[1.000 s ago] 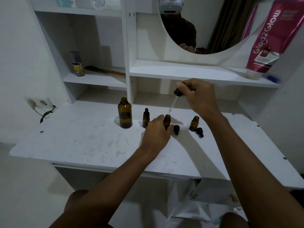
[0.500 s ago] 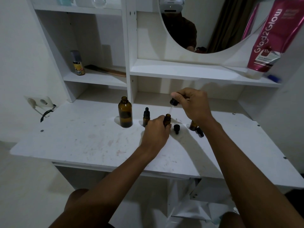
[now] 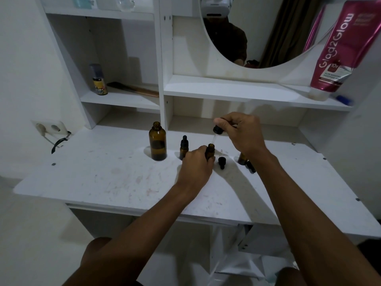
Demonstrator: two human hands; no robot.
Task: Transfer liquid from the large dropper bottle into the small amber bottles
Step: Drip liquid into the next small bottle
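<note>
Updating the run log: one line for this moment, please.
left hand: grips small amber bottle | right hand: pinches dropper, tip at its mouth | large bottle: uncapped, upright

Bottles and caps, counted
One large amber bottle (image 3: 157, 142), three small amber bottles (image 3: 184, 148), one dropper (image 3: 217, 130), probably two loose caps (image 3: 222, 162).

Light is dim and cool, giving the white laminate counter (image 3: 92, 178) a bluish-grey cast. It seems to come from the near left: the grey-capped spray can (image 3: 98, 80) throws a soft shadow far and right onto the back of the white shelf unit (image 3: 162, 58), and the right hand (image 3: 242, 134) casts a blurred one beyond it. The large amber glass bottle (image 3: 157, 142) reads nearly black, with little highlight. Wide-angle distortion bows the uprights and stretches the pink plastic tube (image 3: 338, 52) at far right; edges look soft.
</note>
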